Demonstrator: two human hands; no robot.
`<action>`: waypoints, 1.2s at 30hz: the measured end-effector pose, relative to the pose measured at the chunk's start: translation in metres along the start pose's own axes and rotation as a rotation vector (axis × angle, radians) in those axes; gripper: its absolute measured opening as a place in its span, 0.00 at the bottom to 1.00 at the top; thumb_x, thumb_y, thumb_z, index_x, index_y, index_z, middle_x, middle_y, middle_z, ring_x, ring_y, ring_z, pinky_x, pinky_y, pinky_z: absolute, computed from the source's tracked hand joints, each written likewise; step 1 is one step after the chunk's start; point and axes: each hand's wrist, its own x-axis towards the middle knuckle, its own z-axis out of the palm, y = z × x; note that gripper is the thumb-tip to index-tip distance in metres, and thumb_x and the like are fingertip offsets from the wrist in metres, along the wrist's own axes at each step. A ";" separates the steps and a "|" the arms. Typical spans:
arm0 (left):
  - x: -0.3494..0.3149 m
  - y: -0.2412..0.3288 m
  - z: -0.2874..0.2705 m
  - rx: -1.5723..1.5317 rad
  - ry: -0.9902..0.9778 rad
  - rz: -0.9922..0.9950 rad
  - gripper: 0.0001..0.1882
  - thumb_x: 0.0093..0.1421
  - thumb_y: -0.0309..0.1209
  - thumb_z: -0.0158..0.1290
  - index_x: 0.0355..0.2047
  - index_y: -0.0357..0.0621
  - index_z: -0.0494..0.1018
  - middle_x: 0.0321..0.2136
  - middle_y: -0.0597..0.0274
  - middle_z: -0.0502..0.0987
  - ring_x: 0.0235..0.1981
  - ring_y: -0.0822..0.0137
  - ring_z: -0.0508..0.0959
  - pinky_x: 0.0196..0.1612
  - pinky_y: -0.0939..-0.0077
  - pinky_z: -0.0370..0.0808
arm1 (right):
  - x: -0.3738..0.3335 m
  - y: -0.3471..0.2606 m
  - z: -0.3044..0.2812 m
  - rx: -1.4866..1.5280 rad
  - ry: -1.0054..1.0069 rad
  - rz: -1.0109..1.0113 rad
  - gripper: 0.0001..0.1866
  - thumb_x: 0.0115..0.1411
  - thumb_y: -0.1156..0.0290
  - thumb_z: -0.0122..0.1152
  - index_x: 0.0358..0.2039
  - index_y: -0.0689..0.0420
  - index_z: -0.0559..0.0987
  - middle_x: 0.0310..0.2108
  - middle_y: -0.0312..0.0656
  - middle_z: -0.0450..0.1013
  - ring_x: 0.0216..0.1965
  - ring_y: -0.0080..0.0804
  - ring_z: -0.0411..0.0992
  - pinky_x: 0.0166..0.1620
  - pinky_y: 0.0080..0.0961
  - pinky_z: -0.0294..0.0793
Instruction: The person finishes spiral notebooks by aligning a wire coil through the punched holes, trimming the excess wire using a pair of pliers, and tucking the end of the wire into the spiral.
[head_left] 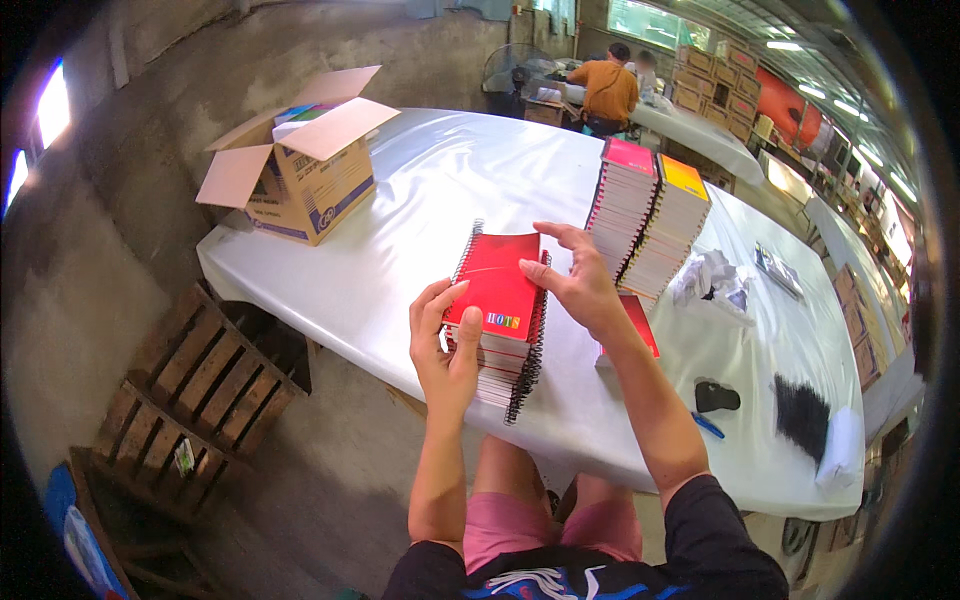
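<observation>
A stack of red-covered spiral notebooks stands in front of me, with coils showing on both sides. My left hand cups its near left corner, fingers bent along the side and thumb at the front edge. At the far right corner is my right hand, its thumb touching the top cover and its fingers stretched out and apart. Beneath my right forearm lies another red notebook, partly hidden. Behind it rise two tall piles, one of pink-covered notebooks and one of yellow-covered notebooks.
An open cardboard box stands at the table's far left. On the right lie crumpled paper, a black object, a blue-handled tool, black coils and a white roll. Wooden crates are at lower left; a person sits behind.
</observation>
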 end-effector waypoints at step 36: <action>-0.153 0.001 0.127 -0.644 -0.395 -0.645 0.10 0.61 0.29 0.53 0.42 0.38 0.73 0.35 0.63 0.78 0.35 0.71 0.76 0.41 0.78 0.72 | -0.225 0.034 -0.103 0.266 0.063 0.673 0.28 0.48 0.61 0.71 0.46 0.57 0.69 0.40 0.43 0.74 0.41 0.35 0.73 0.43 0.29 0.71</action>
